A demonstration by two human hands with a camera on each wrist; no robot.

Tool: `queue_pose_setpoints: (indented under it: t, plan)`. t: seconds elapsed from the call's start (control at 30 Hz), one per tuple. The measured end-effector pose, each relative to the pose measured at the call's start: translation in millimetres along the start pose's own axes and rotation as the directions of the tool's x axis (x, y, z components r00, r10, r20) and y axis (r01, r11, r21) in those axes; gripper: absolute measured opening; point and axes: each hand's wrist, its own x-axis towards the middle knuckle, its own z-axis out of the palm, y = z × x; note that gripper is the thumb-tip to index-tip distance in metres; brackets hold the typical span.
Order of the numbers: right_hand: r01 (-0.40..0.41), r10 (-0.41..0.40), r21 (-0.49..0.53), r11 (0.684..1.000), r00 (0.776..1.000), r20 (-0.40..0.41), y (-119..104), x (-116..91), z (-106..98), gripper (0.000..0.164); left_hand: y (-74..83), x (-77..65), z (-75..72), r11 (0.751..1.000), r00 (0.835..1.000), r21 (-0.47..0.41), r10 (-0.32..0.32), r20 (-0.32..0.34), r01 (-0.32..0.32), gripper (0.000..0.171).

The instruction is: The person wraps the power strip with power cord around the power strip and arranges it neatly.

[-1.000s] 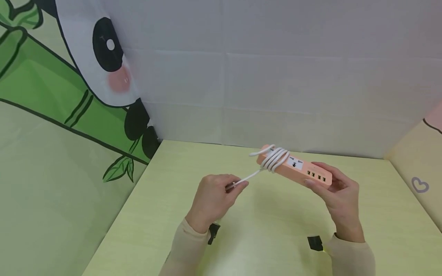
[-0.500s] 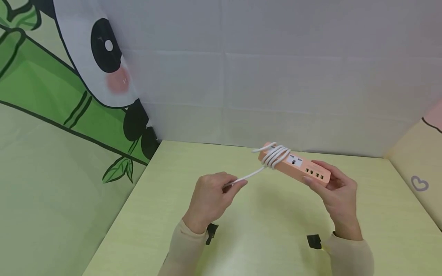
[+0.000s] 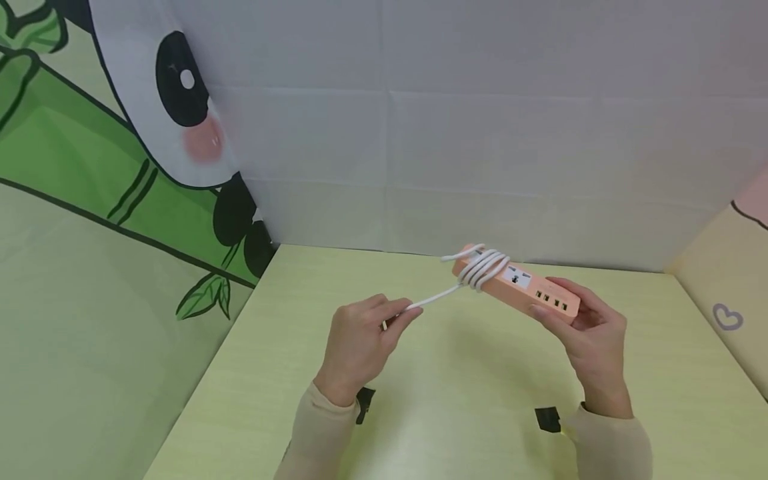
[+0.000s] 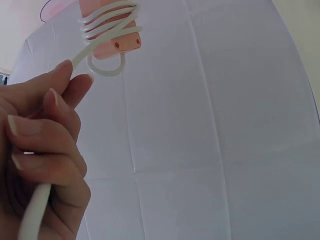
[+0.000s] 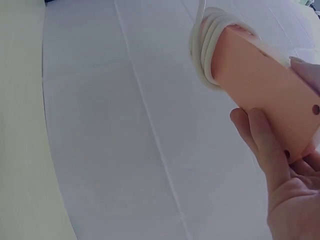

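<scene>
A pink power strip (image 3: 528, 297) with several USB ports hangs tilted above the table, and my right hand (image 3: 591, 340) grips its right end. In the right wrist view the thumb and fingers hold the strip's edges (image 5: 265, 90). Several loops of white cord (image 3: 485, 268) are wound round its left end, where one small loop sticks out. From these turns the cord runs taut to my left hand (image 3: 363, 340), which pinches it between thumb and forefinger. In the left wrist view the other fingers curl round a further length of cord (image 4: 35, 212). The plug is not visible.
Below the hands lies a pale yellow-green table (image 3: 456, 400). A light grey sheet (image 3: 480, 147) stands behind it, and a wall with a cartoon panda and bamboo (image 3: 90, 153) rises on the left. Black patches (image 3: 547, 419) sit by both cuffs.
My left hand has drifted slightly left and up, still pinching the cord. The power strip has risen a little in my right hand, and the windings look the same.
</scene>
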Motion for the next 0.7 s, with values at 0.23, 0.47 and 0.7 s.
queue_pose_setpoints:
  t: [0.23,0.47,0.7]
  plan:
    - [0.011,-0.012,0.043,0.999,0.999,0.037,3.9,-0.5,7.4,0.05,-2.9,-0.2,-3.4,0.994,0.998,0.107,0.033,-0.06,-0.027,0.011]
    - [0.003,-0.003,-0.004,1.0,1.0,0.008,6.1,-0.1,9.3,0.05,0.1,1.4,-4.3,0.993,0.996,0.107,0.053,-0.067,-0.045,0.011]
    - [0.026,-0.025,0.034,0.999,0.999,-0.043,2.5,1.5,6.0,0.05,1.7,1.0,-2.7,0.985,0.997,0.17,-0.02,-0.076,0.033,0.012]
